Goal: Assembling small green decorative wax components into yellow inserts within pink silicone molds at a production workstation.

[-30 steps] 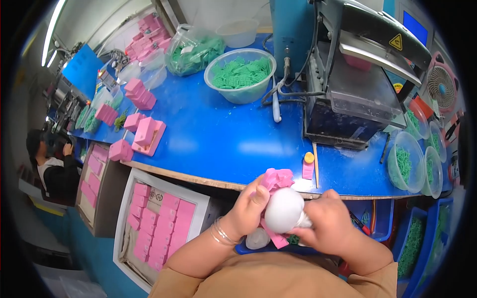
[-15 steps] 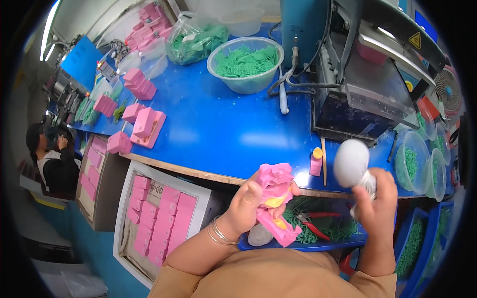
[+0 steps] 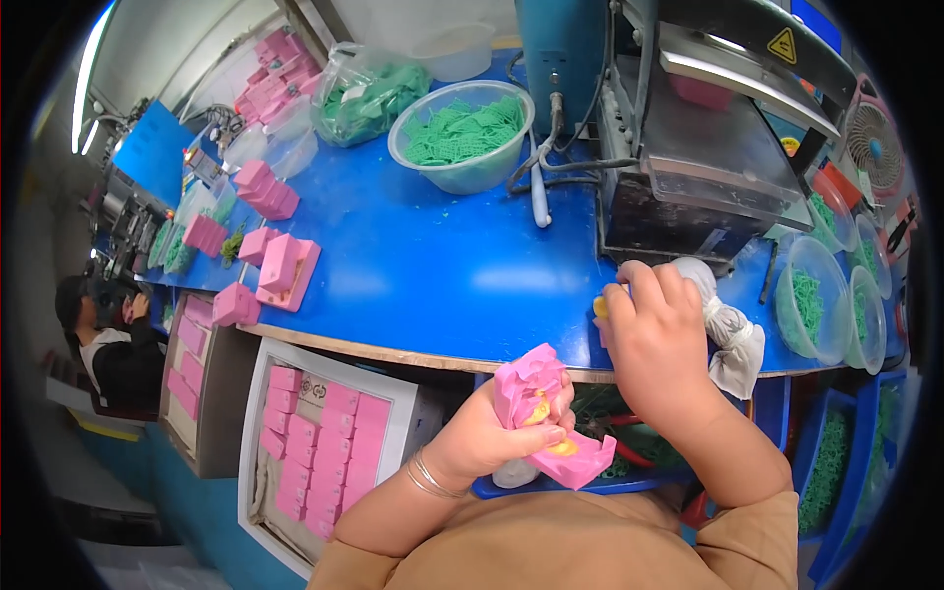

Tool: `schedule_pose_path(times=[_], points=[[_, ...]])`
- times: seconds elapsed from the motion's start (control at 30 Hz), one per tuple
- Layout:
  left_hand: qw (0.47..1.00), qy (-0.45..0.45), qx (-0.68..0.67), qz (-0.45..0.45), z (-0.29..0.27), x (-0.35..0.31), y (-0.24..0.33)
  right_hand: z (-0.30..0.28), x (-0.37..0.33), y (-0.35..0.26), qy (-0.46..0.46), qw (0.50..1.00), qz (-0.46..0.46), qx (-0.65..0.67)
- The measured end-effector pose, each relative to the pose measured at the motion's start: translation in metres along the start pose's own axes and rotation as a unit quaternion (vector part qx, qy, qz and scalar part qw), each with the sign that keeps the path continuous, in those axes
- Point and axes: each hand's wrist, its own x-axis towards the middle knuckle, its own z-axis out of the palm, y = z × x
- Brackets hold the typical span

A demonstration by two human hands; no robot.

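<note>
My left hand (image 3: 492,431) is closed around a pink, soft-looking mould (image 3: 524,391), folded open in two ragged-edged halves with yellow patches inside. It is held above the blue tray, in front of the table edge. At that edge my right hand (image 3: 657,334) has its fingers curled over a small pink bottle with a yellow top (image 3: 601,308); the fingers hide most of it. Just right of that hand, a white cloth pouch (image 3: 732,334) with a rounded head and tied neck lies on the table, its head partly behind the fingers.
A blue tray (image 3: 777,413) with green pieces and red-handled pliers sits below the table edge. A bowl of green pieces (image 3: 462,177) stands at the back, a black press (image 3: 698,202) to its right. Pink blocks (image 3: 282,270) stand left; a box (image 3: 258,413) holds more. Another person sits far left.
My right hand has put the white cloth pouch down on the table and moved left to the small pink bottle. The left hand still holds the pink mould, now slightly lower.
</note>
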Motion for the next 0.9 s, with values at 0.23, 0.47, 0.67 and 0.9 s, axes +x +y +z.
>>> schedule_pose_path(times=[0.23,0.47,0.67,0.9], points=[[0.993,0.075,0.076,0.052,0.011,-0.003,0.007,-0.011,-0.019,0.0,0.088,0.894,0.033,0.438],[0.993,-0.005,0.121,0.005,0.012,-0.006,0.0,-0.015,-0.016,0.0,-0.124,0.785,0.063,0.603],[0.979,0.006,0.202,-0.036,0.014,-0.004,0.008,-0.02,-0.017,0.002,-0.149,0.836,0.048,0.526],[0.941,0.109,0.309,0.085,0.016,-0.004,0.01,-0.016,-0.031,0.01,-0.101,0.766,0.116,0.624]])
